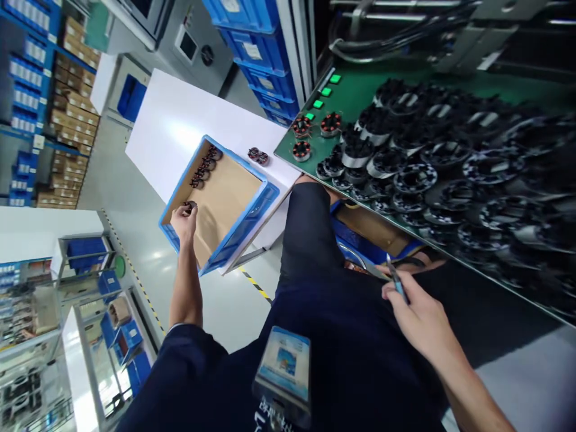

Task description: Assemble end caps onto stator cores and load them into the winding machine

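Note:
My left hand (182, 225) is inside a blue bin (236, 155) at the left, its fingers closed around a small motor stator (191, 206). Several similar stators (204, 169) stand in a row along the bin's far left side, on a brown cardboard bottom. My right hand (416, 309), at the right above my lap, grips a slim hand tool (396, 282) with a blue handle and a pointed metal tip. Its exact kind is hard to make out. Three stators with reddish windings (330, 124) sit on the green bench top (288, 144) nearby.
Many black and silver ring-shaped stators (414, 179) are piled on the green bench. Two wound stators (258, 157) rest on the white table (168, 108) beside the bin. Stacked blue crates (254, 51) stand behind. Under the bench edge is another blue bin (348, 231).

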The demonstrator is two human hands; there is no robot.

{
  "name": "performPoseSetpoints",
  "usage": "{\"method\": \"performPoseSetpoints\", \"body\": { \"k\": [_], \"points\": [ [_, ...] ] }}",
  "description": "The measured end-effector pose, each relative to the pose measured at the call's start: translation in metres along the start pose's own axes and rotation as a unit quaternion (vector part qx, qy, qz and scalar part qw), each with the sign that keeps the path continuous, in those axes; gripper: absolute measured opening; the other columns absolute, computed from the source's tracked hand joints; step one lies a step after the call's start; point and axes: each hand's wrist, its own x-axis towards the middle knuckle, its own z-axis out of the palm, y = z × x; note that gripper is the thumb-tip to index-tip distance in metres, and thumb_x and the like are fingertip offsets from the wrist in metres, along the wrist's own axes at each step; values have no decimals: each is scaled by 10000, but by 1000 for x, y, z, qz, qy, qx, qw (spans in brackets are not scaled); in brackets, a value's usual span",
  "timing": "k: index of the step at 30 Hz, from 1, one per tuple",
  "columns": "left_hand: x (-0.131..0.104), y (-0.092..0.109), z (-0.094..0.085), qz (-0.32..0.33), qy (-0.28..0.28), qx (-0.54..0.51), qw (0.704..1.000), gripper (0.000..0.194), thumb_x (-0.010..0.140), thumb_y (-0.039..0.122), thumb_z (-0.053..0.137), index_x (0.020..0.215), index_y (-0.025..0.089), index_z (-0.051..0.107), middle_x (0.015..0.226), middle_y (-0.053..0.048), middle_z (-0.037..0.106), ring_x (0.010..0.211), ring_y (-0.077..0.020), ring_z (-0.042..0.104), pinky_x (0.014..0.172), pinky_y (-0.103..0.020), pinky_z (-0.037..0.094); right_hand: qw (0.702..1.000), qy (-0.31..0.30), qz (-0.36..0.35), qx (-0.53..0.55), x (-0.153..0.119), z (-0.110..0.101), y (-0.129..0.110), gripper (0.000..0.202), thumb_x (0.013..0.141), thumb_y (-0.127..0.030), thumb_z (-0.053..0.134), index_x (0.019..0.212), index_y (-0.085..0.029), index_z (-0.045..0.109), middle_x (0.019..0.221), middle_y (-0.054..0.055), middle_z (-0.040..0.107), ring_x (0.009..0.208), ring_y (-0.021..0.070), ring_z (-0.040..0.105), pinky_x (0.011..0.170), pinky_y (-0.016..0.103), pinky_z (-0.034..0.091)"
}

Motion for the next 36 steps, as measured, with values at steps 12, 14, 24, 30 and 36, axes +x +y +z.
{"method": "performPoseSetpoints", "body": {
  "k": [12,14,24,30,36],
  "points": [
    [67,-2,40,22,-15,70,997,385,1107,274,863,1449,153,734,1381,-114,802,1172,-258,806,1107,-472,692,997,-38,-22,-58,-4,18,-8,620,951,-630,516,1367,-263,795,856,87,848,830,379,847,831,462,629],
    [61,5,31,20,3,79,997,565,1016,238,904,1528,136,686,1491,-179,748,1248,-323,796,1175,-552,667,998,-34,-25,-50,-7,21,-4,635,971,-613,525,1415,-250,798,884,100,868,841,379,861,833,459,639],
    [-54,148,83,452,-67,-102,884,685,991,555,949,1573,269,729,1679,-213,628,1633,-450,567,1445,-659,475,994,-7,-105,-41,-10,27,-18,526,1041,-433,545,1443,-212,800,1077,122,909,968,325,893,962,441,699],
    [-92,241,149,506,-182,12,843,405,1047,285,843,1448,272,787,1760,-190,604,1633,-477,480,1362,-715,518,986,-3,-164,-21,-27,12,-31,491,1070,-383,581,1484,-228,795,1437,164,880,1254,335,872,1152,487,687],
    [-79,249,168,477,-229,38,848,129,974,223,901,1097,211,864,1588,-237,692,1524,-526,558,1284,-766,543,993,15,-110,45,-44,6,-19,485,1136,-483,531,1410,-194,807,883,41,800,755,229,766,833,363,662]
  ]
}}
